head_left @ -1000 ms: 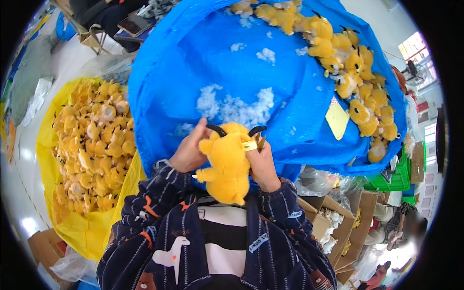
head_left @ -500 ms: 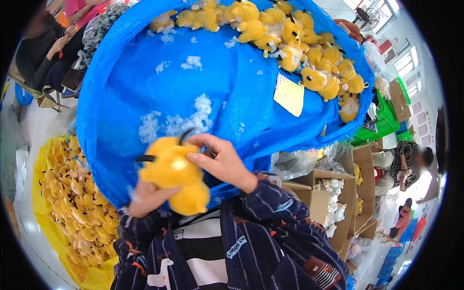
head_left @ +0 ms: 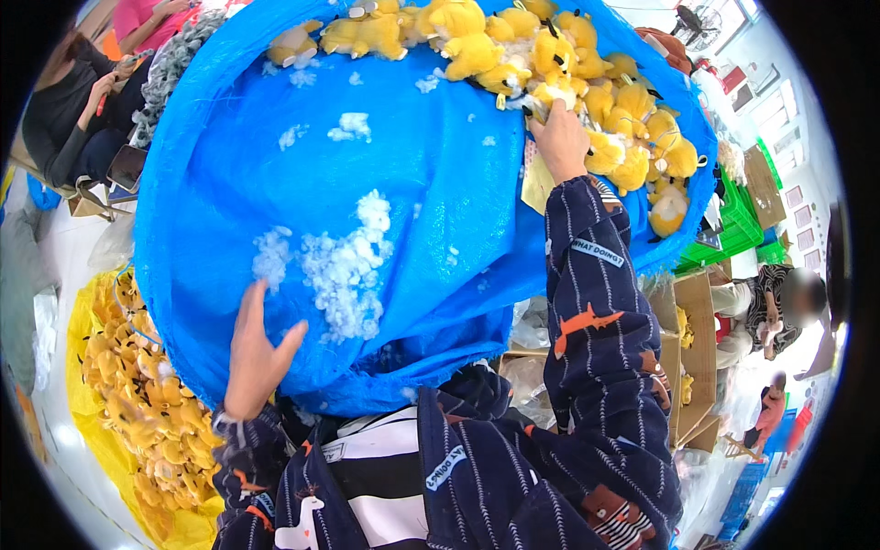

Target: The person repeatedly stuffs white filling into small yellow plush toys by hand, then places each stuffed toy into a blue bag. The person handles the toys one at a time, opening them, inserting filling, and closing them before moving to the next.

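Observation:
My right hand [head_left: 561,145] reaches out to the pile at the far right, its fingers on a yellow-and-white plush toy [head_left: 554,93]. The fingers look closed on it; part of the grip is hidden by the hand itself. Below it, a pale yellow card [head_left: 534,180] is partly covered by my hand and sleeve. My left hand [head_left: 256,353] is open and empty over the near left of the blue sheet [head_left: 440,197], thumb spread. Close to its fingertips lies a tuft of white stuffing [head_left: 271,255], with a larger heap of stuffing [head_left: 346,280] beside it.
Several plush toys [head_left: 458,26] line the sheet's far rim. A yellow sack [head_left: 84,357] of similar pieces stands at lower left. Cardboard boxes [head_left: 694,353] and a green crate [head_left: 738,220] are at right. Other people [head_left: 73,119] sit at upper left and far right.
My right hand has moved from the near middle to the far right pile. The plush toy held between my hands is gone from there. My left hand has opened and the stuffing shows fully.

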